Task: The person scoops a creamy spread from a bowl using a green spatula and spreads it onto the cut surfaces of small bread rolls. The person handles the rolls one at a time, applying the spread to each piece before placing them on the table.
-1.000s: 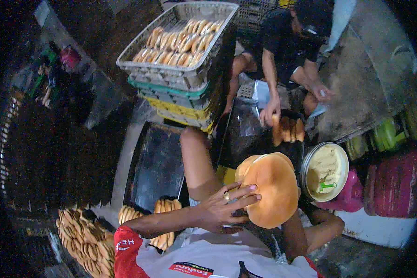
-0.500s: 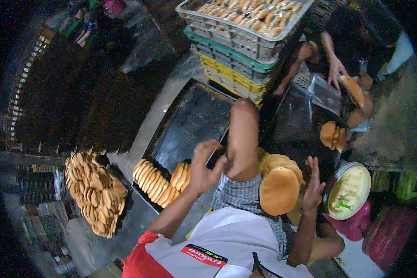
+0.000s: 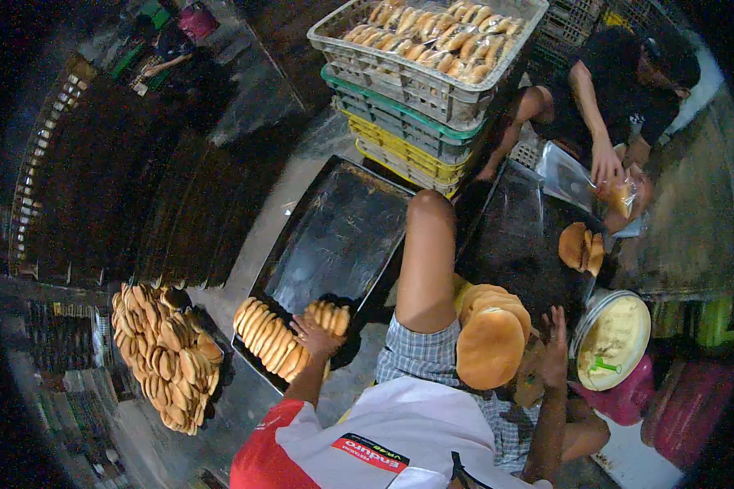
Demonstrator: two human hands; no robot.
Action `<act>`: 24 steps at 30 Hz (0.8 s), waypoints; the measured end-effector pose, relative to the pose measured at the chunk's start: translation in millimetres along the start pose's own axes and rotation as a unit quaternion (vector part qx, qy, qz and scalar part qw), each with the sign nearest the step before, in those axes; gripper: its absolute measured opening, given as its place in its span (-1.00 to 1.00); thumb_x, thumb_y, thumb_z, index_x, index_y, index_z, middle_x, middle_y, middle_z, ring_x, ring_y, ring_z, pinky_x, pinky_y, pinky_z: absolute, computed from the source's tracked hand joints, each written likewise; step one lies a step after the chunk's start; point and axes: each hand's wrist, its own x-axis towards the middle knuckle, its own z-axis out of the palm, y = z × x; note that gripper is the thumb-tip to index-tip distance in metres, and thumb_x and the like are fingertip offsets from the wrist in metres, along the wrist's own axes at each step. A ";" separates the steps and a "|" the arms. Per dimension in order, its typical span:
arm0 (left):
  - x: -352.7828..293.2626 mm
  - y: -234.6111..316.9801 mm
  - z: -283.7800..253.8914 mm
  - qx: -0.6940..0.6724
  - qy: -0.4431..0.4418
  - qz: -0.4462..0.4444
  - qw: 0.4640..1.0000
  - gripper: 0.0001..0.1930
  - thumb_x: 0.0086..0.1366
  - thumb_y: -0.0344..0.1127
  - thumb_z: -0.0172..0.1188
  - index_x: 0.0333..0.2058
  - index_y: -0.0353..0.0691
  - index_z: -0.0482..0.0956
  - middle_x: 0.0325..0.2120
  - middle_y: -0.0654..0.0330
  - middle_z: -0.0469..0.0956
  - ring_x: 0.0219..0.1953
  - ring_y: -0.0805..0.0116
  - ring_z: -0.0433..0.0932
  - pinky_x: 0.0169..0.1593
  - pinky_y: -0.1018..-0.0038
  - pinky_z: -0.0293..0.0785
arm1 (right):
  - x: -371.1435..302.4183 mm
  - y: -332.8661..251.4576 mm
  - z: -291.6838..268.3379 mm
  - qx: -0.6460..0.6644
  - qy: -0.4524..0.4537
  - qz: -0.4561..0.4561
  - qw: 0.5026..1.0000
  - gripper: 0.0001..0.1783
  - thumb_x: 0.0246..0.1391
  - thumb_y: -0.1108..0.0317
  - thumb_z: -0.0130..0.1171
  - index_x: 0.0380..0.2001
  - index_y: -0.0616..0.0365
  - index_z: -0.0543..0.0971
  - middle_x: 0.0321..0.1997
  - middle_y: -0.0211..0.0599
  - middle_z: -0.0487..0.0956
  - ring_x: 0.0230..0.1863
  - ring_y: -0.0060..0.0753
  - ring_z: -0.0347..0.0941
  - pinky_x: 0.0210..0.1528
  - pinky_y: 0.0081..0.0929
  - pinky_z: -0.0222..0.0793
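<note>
My left hand lies over flat oval buns lined up on edge at the near end of a dark baking tray. Its fingers are spread and touch the buns; part of the row is hidden under the hand. By my lap a leaning stack of round golden buns stands beside my raised knee. My right hand is held upright just right of that stack, fingers extended and nothing in them. Near it is a white tub of pale cream with a green-handled spreader in it.
A large bun heap lies at the left. Stacked crates stand ahead, the top one full of wrapped buns. At the far right a co-worker's hands hold a bagged bun over another dark tray, with loose buns near its edge.
My left hand has moved down and left from above the tray's edge onto the buns. My right hand stays beside the stack. The co-worker's bun is now in a clear bag.
</note>
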 end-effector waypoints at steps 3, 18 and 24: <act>37.8 -38.7 -8.3 -0.044 -0.074 -0.014 0.996 0.22 -0.16 0.18 0.45 0.32 -0.21 -0.13 0.30 -0.17 -0.12 0.32 -0.18 -0.22 0.25 -0.20 -0.09 | -3.6 16.9 -19.6 0.108 0.018 -0.031 0.993 0.12 0.04 -0.47 -0.09 0.45 0.06 -0.06 0.50 -0.16 0.02 0.44 -0.10 0.01 0.39 -0.08 -0.07; 50.6 160.3 -380.2 -0.485 0.356 0.431 0.672 -0.16 -0.13 -0.29 0.55 0.09 -0.19 0.22 0.07 -0.12 0.36 0.09 -0.06 0.41 0.14 0.17 0.37 | -5.5 -48.3 -9.7 0.174 0.016 -0.074 0.982 0.11 0.02 -0.42 0.04 0.39 0.17 0.02 0.28 0.01 0.33 0.15 -0.09 0.40 0.13 -0.20 0.36; -56.9 286.2 -365.7 -0.126 0.299 0.834 0.447 -0.65 0.15 -0.19 0.12 -0.04 0.13 0.42 0.21 0.14 0.33 0.28 -0.01 0.29 0.32 -0.03 0.13 | -22.4 -31.3 -20.1 0.504 -0.011 -0.007 0.863 -0.13 0.13 -0.26 -0.01 0.34 0.09 0.17 0.29 0.01 0.33 0.22 -0.05 0.35 0.28 -0.10 0.26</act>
